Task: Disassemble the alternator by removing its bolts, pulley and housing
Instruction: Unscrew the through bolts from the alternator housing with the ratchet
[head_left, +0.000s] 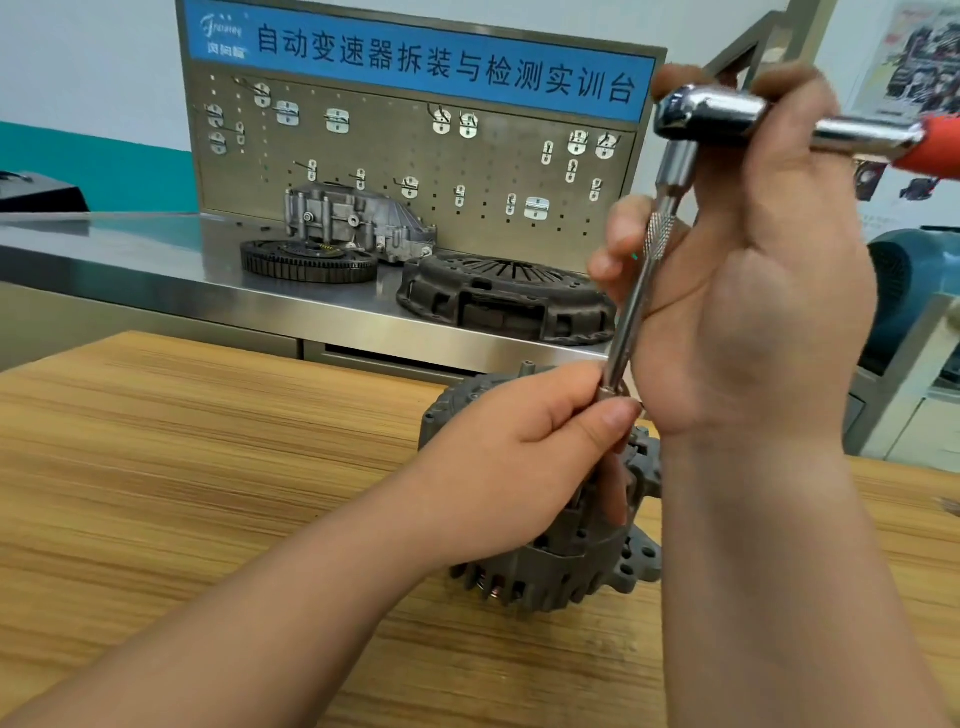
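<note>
pale tan wood-grain laminate makes up the near counter. toward its right side stands the grey cast-metal alternator, its slotted housing showing and its top partly hidden under the wrists. the left hand reaches over that top and pinches the lower end of a slim chrome extension bar between thumb and fingers, steadying the tip just above the alternator's upper face. whether a socket sits on a bolt head there i cannot tell, as the fingers cover it. the right hand is higher, with its fingers curled over the head of a chrome ratchet wrench with an orange-red grip and its thumb against the bar's knurled band.

the housing looks whole, with its halves joined. no loose bolts lie on the wood in view, and the pulley is out of sight. the job seems near its start, on the bolts, with pulley and housing left to do.

further back runs a stainless steel counter. it carries a dark round clutch cover, a black toothed ring and a silver aluminium casting, all in front of a perforated metal tool board with a blue banner.
</note>
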